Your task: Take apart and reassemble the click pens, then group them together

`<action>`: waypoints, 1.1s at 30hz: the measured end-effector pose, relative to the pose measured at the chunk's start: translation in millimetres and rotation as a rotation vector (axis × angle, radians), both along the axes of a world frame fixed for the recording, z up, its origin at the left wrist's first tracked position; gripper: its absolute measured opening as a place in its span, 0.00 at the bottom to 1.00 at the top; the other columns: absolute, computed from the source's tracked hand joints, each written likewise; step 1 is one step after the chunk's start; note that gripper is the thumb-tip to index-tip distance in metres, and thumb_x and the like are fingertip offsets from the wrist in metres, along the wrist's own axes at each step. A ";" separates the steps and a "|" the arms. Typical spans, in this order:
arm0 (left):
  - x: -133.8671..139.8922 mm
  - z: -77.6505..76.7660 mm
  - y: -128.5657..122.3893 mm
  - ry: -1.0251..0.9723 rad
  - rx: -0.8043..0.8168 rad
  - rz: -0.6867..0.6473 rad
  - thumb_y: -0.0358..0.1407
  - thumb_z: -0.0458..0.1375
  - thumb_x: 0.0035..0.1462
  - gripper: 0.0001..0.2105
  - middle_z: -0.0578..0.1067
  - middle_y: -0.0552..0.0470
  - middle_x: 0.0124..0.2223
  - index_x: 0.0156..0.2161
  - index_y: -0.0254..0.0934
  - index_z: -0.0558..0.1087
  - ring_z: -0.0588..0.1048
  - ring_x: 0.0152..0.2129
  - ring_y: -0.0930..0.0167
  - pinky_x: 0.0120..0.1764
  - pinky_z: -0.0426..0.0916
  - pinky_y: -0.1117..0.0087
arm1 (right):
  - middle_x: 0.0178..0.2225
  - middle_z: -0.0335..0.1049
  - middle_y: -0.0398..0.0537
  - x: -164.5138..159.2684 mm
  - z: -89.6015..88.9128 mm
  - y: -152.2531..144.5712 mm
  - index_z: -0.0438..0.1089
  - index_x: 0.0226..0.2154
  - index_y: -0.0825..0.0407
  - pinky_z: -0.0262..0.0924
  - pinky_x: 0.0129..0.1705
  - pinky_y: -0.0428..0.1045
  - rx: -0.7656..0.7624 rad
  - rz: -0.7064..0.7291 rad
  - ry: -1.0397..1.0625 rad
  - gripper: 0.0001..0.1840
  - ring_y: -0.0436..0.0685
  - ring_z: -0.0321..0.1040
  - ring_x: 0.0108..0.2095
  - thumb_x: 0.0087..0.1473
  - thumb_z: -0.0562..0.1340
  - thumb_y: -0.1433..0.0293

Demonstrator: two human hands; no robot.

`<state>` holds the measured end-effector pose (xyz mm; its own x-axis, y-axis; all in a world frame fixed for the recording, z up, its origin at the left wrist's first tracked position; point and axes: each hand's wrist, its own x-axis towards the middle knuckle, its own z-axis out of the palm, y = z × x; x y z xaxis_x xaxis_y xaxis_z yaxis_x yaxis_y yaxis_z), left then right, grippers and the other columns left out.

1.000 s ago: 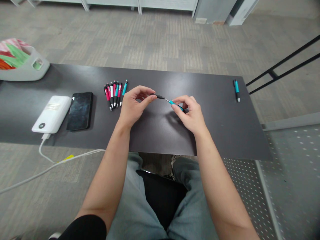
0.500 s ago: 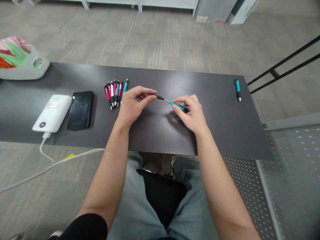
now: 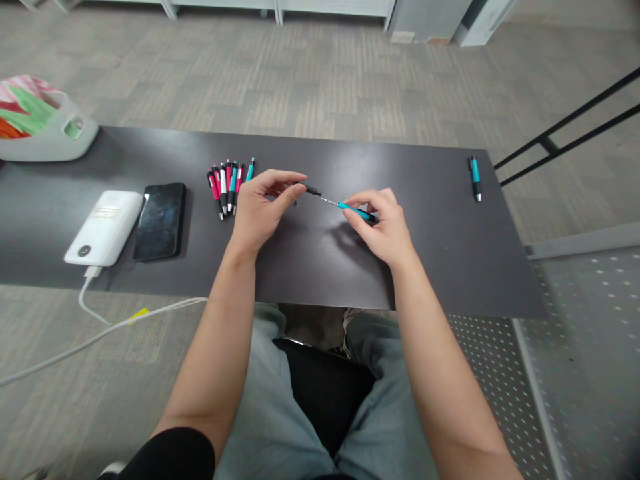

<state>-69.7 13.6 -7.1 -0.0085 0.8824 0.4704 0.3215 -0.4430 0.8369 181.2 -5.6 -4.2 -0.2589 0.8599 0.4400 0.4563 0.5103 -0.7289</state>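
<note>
My left hand (image 3: pixel 267 203) pinches the black grip section (image 3: pixel 313 191) of a pen between thumb and fingers. My right hand (image 3: pixel 377 220) holds the teal pen barrel (image 3: pixel 350 208), its black end partly hidden by my fingers. The two pen parts are apart, and a thin refill with a spring (image 3: pixel 329 201) shows in the gap between them. Both hands are just above the dark table. Beside my left hand lies a group of pens (image 3: pixel 223 187) in pink, white and teal with black grips, some partly covered by the hand.
One teal pen (image 3: pixel 475 179) lies near the right end of the dark table (image 3: pixel 450 267). To the left are a black phone (image 3: pixel 160 221), a white power bank (image 3: pixel 104 227) with a cable (image 3: pixel 95 337), and a white basket (image 3: pixel 83 140) with coloured items.
My left hand has moved slightly left with the black grip, widening the gap from the teal barrel; more of the refill and spring shows. My right hand stays about still.
</note>
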 end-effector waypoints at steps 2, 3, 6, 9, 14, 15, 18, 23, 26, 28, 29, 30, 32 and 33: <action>-0.6 0.1 -0.3 0.007 -0.014 -0.006 0.46 0.70 0.61 0.13 0.83 0.52 0.40 0.45 0.39 0.83 0.79 0.33 0.69 0.37 0.72 0.67 | 0.38 0.79 0.45 0.0 0.2 -0.1 0.76 0.40 0.38 0.62 0.47 0.64 0.004 0.003 0.010 0.05 0.65 0.70 0.41 0.62 0.69 0.58; -0.8 -0.1 -0.3 0.013 -0.013 -0.013 0.46 0.70 0.61 0.13 0.83 0.52 0.40 0.45 0.39 0.83 0.79 0.34 0.69 0.37 0.72 0.67 | 0.38 0.79 0.45 -0.2 0.5 -0.2 0.76 0.40 0.38 0.62 0.47 0.64 0.005 0.001 0.013 0.04 0.65 0.70 0.41 0.62 0.69 0.58; -0.8 -1.4 -0.2 0.031 0.005 -0.034 0.46 0.70 0.61 0.12 0.83 0.52 0.40 0.45 0.41 0.84 0.79 0.35 0.68 0.38 0.72 0.66 | 0.38 0.79 0.45 -0.9 1.8 -0.7 0.76 0.40 0.37 0.63 0.46 0.64 0.004 -0.007 0.012 0.04 0.65 0.70 0.41 0.62 0.69 0.59; -0.7 -2.4 0.5 0.031 0.024 -0.035 0.47 0.70 0.60 0.12 0.83 0.51 0.40 0.44 0.42 0.84 0.79 0.35 0.68 0.38 0.72 0.67 | 0.38 0.79 0.45 -1.3 2.9 -1.1 0.76 0.39 0.37 0.63 0.46 0.64 0.008 -0.008 0.010 0.04 0.65 0.71 0.41 0.62 0.69 0.58; -2.3 -2.3 1.1 -0.022 0.035 0.020 0.47 0.71 0.59 0.14 0.82 0.51 0.39 0.44 0.41 0.84 0.77 0.32 0.69 0.36 0.71 0.68 | 0.38 0.79 0.45 -1.4 3.0 -1.3 0.76 0.39 0.36 0.64 0.45 0.64 0.015 -0.019 0.007 0.03 0.66 0.72 0.41 0.62 0.68 0.59; -2.5 -2.3 1.0 -0.022 0.031 0.013 0.47 0.71 0.59 0.13 0.82 0.51 0.39 0.44 0.41 0.84 0.77 0.32 0.69 0.36 0.71 0.68 | 0.38 0.79 0.45 -1.6 2.9 -1.3 0.76 0.39 0.36 0.64 0.45 0.64 0.014 -0.024 0.004 0.02 0.66 0.72 0.41 0.62 0.68 0.59; -1.8 -2.0 0.5 0.007 0.022 -0.024 0.46 0.71 0.60 0.12 0.83 0.51 0.39 0.44 0.41 0.84 0.78 0.33 0.69 0.37 0.71 0.68 | 0.37 0.79 0.45 -2.1 3.0 -1.4 0.76 0.39 0.37 0.65 0.45 0.64 0.010 -0.033 -0.005 0.02 0.66 0.72 0.41 0.62 0.67 0.60; -0.8 -0.6 -0.5 0.046 0.021 -0.061 0.47 0.71 0.60 0.13 0.82 0.54 0.38 0.44 0.42 0.84 0.77 0.33 0.69 0.37 0.71 0.65 | 0.38 0.79 0.45 -1.1 3.2 -1.4 0.76 0.39 0.36 0.65 0.46 0.64 -0.013 -0.026 -0.005 0.03 0.66 0.71 0.41 0.62 0.67 0.59; -1.7 -0.4 -0.7 0.053 0.021 -0.045 0.47 0.70 0.60 0.13 0.82 0.55 0.39 0.44 0.42 0.83 0.77 0.34 0.68 0.38 0.71 0.64 | 0.39 0.79 0.45 -0.1 3.8 -1.5 0.76 0.39 0.36 0.64 0.47 0.65 -0.039 -0.019 0.002 0.05 0.67 0.70 0.42 0.60 0.69 0.56; -2.2 -0.7 -0.7 0.040 0.013 -0.020 0.47 0.70 0.61 0.12 0.83 0.54 0.40 0.44 0.42 0.83 0.78 0.35 0.68 0.39 0.71 0.64 | 0.39 0.79 0.46 0.1 4.7 -1.7 0.77 0.39 0.36 0.64 0.46 0.66 -0.055 -0.024 -0.001 0.07 0.68 0.70 0.43 0.59 0.70 0.55; -2.3 -0.9 -0.7 0.033 0.006 -0.010 0.47 0.70 0.61 0.12 0.83 0.54 0.40 0.44 0.42 0.83 0.78 0.35 0.68 0.39 0.71 0.64 | 0.39 0.79 0.46 0.1 5.2 -1.9 0.77 0.39 0.35 0.64 0.46 0.66 -0.061 -0.029 -0.003 0.07 0.68 0.70 0.43 0.59 0.70 0.54; -2.3 -1.0 -0.7 0.031 -0.001 -0.003 0.47 0.70 0.61 0.13 0.83 0.53 0.40 0.44 0.42 0.83 0.78 0.35 0.67 0.39 0.71 0.64 | 0.39 0.79 0.46 -0.1 5.7 -2.1 0.77 0.39 0.35 0.64 0.45 0.66 -0.068 -0.032 -0.005 0.07 0.68 0.70 0.43 0.59 0.70 0.54; -2.1 -0.7 -1.0 0.036 -0.014 0.005 0.49 0.69 0.61 0.14 0.83 0.51 0.40 0.44 0.42 0.83 0.79 0.36 0.67 0.39 0.72 0.65 | 0.38 0.79 0.47 -0.8 6.8 -2.6 0.77 0.38 0.35 0.64 0.44 0.66 -0.069 -0.036 -0.004 0.07 0.68 0.70 0.43 0.59 0.69 0.54; -1.9 -0.3 -1.2 0.042 -0.015 -0.001 0.49 0.69 0.60 0.14 0.83 0.51 0.41 0.44 0.41 0.83 0.79 0.36 0.67 0.39 0.72 0.65 | 0.38 0.79 0.47 -1.2 7.2 -2.8 0.77 0.38 0.35 0.64 0.44 0.66 -0.068 -0.035 -0.003 0.07 0.68 0.70 0.43 0.59 0.69 0.53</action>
